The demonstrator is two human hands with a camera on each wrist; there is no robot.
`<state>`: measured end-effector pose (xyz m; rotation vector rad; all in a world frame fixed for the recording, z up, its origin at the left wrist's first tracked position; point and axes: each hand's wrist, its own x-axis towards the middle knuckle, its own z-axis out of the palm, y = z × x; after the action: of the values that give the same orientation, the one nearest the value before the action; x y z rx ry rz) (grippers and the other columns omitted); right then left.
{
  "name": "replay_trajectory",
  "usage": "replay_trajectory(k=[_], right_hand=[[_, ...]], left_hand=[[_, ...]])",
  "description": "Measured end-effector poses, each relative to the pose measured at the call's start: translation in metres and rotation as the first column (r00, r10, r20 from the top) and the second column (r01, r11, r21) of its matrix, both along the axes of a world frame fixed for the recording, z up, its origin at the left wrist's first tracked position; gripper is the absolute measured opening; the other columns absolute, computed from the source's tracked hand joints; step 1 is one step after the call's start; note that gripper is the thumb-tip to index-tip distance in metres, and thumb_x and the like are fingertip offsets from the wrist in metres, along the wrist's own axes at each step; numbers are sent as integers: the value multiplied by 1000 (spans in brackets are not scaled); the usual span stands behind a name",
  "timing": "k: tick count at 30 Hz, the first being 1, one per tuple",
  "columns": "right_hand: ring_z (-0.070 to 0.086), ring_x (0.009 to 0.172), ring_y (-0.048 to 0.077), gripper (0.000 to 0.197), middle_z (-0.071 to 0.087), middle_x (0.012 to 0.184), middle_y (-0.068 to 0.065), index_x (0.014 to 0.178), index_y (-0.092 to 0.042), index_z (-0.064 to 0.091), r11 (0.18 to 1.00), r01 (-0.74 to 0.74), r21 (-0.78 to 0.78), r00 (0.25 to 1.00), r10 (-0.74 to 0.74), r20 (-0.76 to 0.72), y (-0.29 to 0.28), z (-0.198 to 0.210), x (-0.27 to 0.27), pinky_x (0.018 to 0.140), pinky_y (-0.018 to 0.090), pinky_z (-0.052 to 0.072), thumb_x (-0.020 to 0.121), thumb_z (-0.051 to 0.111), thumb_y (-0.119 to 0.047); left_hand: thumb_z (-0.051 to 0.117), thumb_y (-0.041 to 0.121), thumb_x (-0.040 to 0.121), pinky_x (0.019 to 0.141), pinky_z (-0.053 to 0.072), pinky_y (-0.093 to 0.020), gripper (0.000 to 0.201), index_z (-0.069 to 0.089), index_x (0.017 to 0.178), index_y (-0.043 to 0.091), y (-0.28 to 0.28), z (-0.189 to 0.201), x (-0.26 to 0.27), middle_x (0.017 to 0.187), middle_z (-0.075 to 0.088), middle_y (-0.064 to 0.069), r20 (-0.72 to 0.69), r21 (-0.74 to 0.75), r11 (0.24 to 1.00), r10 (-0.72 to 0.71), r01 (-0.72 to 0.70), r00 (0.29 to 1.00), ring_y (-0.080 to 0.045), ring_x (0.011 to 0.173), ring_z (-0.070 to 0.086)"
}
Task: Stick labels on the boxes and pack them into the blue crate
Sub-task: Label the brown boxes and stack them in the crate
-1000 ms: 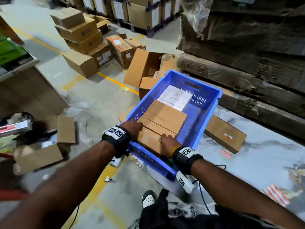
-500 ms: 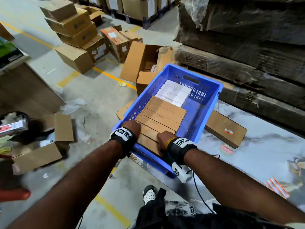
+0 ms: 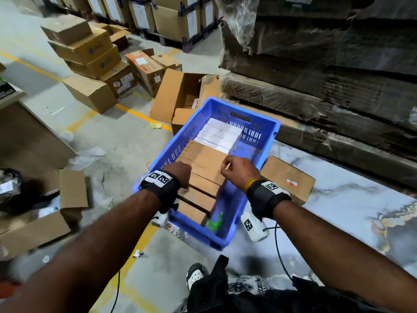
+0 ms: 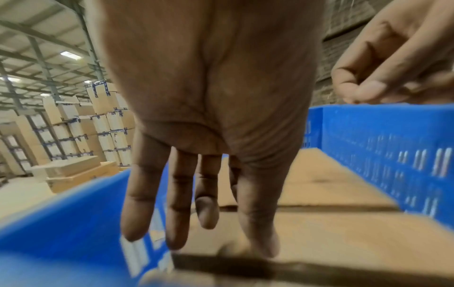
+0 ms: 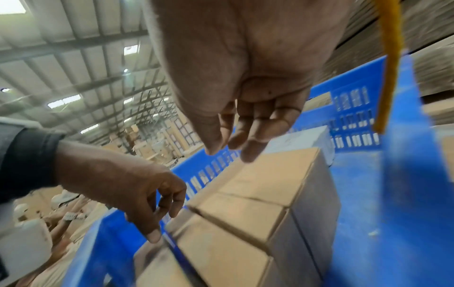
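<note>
While the boxes (image 3: 204, 164) sit stacked along the crate's (image 3: 259, 129) left side, left hand (image 3: 178, 173) and right hand (image 3: 238, 171) hover over them, fingers loose, holding nothing. Risk: uneven near rows could tip into the right gap.

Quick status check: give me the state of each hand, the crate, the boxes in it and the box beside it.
left hand: open, fingers down on the brown boxes
right hand: loosely curled above the row, holding nothing
blue crate: partly filled, right side bare
brown boxes: packed in a row
white boxes: at the far end
box beside crate: outside, closed
</note>
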<state>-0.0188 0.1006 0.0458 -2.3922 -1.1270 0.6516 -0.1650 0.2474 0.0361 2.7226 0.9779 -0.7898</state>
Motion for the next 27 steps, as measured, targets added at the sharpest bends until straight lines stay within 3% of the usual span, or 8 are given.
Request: replay_trajectory(k=[4,7,11,13,16,21,24,27], right_hand=[[64,86,26,4,69,85,-1,84,-29,61,974,187,124,981,-192,26,-35,-1,46,74,34,53,85,59,-33],[63,89,27,6,69,89,-1,88,-29,60,934,319,159,945,-326,14,-63,-12,81,72,33,48,83,59,-27],[61,101,32,24,63,107,8,102,-31,58,915,400,54,915,-402,28,-94,-46,130,84,39,51,79,63,-25],[57,111,35,37,54,119,13,116,-30,56,921,384,-70,923,-382,36,-108,-68,150,95,42,47,81,67,-27],[45,126,36,47,45,135,16,133,-26,47,912,359,-199,933,-342,116,-122,-100,173,101,45,43,89,59,-37],[14,145,38,71,20,154,15,144,-36,26,894,232,-383,971,-189,148,-139,-143,201,112,56,25,83,63,-46],[-8,148,39,95,-5,161,17,150,-39,5,860,183,-476,981,-124,152,-145,-159,218,116,60,7,79,67,-50],[-11,148,40,120,-12,160,19,150,-38,-10,825,131,-549,986,-50,160,-147,-168,233,115,62,3,64,71,-63]], left_hand=[[65,34,87,83,48,-34,24,63,102,15,-35,20,61,111,67,-11,296,-119,993,42,-7,954,-31,106,60],[64,28,87,85,47,-33,21,65,102,14,-69,27,107,109,69,-13,428,-234,972,87,17,900,-31,106,61],[64,22,88,71,52,-34,18,62,103,12,-114,26,158,92,69,-13,527,-395,917,180,52,831,-30,80,66],[62,20,89,63,56,-37,20,61,107,12,-133,19,181,89,65,-13,517,-473,880,229,52,825,-31,69,64],[56,17,92,56,51,-32,29,56,120,12,-154,-3,211,100,63,-17,437,-524,851,243,26,866,-33,76,63],[52,15,95,88,43,-29,43,45,137,13,-173,-50,237,124,61,-18,315,-559,827,284,-65,906,-31,117,57],[56,19,93,97,42,-30,46,45,137,16,-180,-77,241,129,58,-16,243,-583,796,365,-166,899,-30,121,55],[58,18,93,98,43,-31,47,45,137,12,-188,-96,237,131,57,-16,194,-630,749,409,-206,892,-31,121,56]])
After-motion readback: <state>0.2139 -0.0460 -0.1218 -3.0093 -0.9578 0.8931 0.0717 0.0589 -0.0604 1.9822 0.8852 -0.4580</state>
